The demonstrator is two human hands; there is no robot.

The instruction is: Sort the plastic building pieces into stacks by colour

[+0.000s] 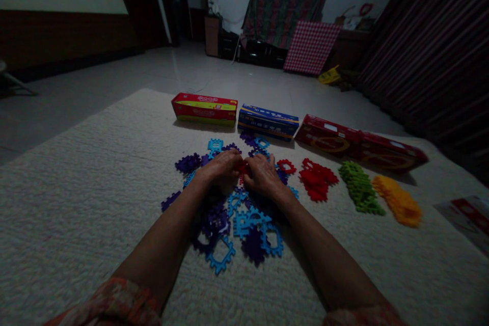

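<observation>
My left hand (pixel 220 167) and my right hand (pixel 263 173) meet over a scattered heap of blue and purple toothed plastic tiles (pixel 244 224) on a cream rug (pixel 84 198). Both hands are closed, fingers pinched together on a small red tile piece (pixel 243 168) held between them. To the right lie sorted piles: red tiles (pixel 316 179), green tiles (pixel 359 187) and orange tiles (pixel 399 201). A single red ring tile (pixel 286 166) lies beside my right hand.
Three boxes stand in a row beyond the tiles: a red-yellow box (pixel 204 108), a blue box (pixel 267 121) and a long red box (pixel 361 145). A printed sheet (pixel 468 216) lies at the right edge. Covered furniture and a checked board (pixel 310 47) stand far back.
</observation>
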